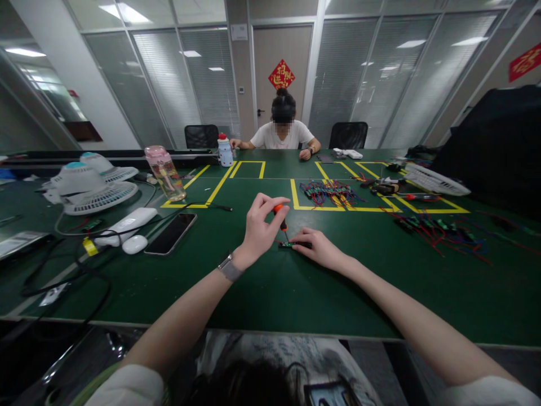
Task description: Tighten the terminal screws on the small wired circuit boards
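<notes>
My left hand (262, 224) is closed around the handle of a small orange and black screwdriver (283, 225), which points down. Its tip meets, or comes very close to, a small green circuit board (286, 245) on the table. With thumb and fingers, my right hand (319, 247) pinches the board's dark right part and keeps it low against the table top. The fingers cover some of the board. A grey watch sits on my left wrist.
Green circuit boards with red and blue wires (332, 193) lie beyond my hands, with more wired boards (439, 228) at right. To the left are a phone (171, 233), a white mouse (134, 244), cables, a pink bottle (165, 172) and white fans (99, 189). A person (282, 132) sits opposite.
</notes>
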Motion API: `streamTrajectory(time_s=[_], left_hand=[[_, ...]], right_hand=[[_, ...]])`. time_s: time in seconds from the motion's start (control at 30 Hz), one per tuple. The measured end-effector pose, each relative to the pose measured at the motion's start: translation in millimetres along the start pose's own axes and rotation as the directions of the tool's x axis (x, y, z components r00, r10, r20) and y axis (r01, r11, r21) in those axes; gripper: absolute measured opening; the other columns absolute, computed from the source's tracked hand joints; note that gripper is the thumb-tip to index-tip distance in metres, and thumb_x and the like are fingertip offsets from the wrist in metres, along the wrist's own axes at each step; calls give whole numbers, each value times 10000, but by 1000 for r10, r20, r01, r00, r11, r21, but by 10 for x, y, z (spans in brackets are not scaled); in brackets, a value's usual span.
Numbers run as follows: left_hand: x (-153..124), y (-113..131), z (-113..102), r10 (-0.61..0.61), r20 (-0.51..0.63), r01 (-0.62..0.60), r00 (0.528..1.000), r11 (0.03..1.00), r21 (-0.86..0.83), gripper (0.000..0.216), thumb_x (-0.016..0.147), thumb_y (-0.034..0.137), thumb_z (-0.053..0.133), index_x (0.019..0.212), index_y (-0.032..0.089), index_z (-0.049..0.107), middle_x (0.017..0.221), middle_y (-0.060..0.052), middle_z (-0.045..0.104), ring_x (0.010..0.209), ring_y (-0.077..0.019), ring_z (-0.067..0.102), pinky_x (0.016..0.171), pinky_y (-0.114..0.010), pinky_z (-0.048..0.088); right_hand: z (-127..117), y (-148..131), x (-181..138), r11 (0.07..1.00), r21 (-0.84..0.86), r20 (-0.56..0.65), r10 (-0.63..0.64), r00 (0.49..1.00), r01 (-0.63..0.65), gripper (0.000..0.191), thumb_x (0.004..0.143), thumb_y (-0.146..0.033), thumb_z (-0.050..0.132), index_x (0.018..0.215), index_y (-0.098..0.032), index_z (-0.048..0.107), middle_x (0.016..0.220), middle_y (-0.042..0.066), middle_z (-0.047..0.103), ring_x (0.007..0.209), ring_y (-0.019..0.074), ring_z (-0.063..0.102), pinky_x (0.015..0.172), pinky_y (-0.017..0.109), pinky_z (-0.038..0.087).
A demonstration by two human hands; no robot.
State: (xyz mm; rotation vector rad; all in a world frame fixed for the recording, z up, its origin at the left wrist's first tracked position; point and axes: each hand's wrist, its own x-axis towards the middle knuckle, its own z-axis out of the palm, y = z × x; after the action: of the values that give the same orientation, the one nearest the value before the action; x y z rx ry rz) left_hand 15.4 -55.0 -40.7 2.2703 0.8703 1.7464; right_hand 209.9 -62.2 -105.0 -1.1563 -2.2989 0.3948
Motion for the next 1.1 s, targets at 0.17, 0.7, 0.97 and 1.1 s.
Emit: streamTrajectory(time_s=[0.17,0.7,0.97,1.1], left_hand=[[-4,0,10,-43,112,61,993,985,-164,270,942,214,442,1177,209,575,1002,-58,610,915,-142,594,804,-288,497],[28,-25,14,-144,102,168,984,937,-306,176,880,270,564,992,183,669,964,-60,661,844,-148,650,750,-273,548],[5,-77,60,-145,179,204,973,901,-383,342,936,211,429,1259,239,540,1226,-87,579,1081,-172,593,888,-323,523],[-11,-74,65,-192,224,279,955,836,-473,379,922,224,474,1299,198,502,1248,-120,592,1048,-187,634,900,-342,533]], right_hand=[[-3,1,0,1000,0,8,-1,1000,1,230,881,-266,570,1042,-190,716,895,74,619,804,179,604,790,311,475],[-7,-10,3,1000,-2,12,0,1000,0,221,879,-254,570,1036,-204,718,880,68,615,815,186,602,778,307,476],[-15,-14,-1,1000,-2,10,1,1000,-1,218,877,-244,572,1031,-186,715,884,72,616,806,184,602,776,308,477],[-8,-18,14,1000,-21,19,-1,1000,1,216,878,-237,569,1026,-182,718,881,76,616,812,188,597,768,307,473]])
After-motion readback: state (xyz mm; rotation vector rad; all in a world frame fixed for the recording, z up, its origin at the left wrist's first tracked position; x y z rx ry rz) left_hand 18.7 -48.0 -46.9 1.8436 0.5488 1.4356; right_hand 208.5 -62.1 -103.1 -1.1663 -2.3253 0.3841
